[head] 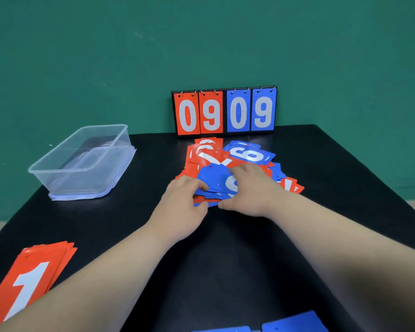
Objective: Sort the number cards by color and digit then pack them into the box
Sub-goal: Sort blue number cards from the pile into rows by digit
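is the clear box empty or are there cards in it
Empty. Through the walls of the clear box only the dark table shows; no red or blue cards lie inside.
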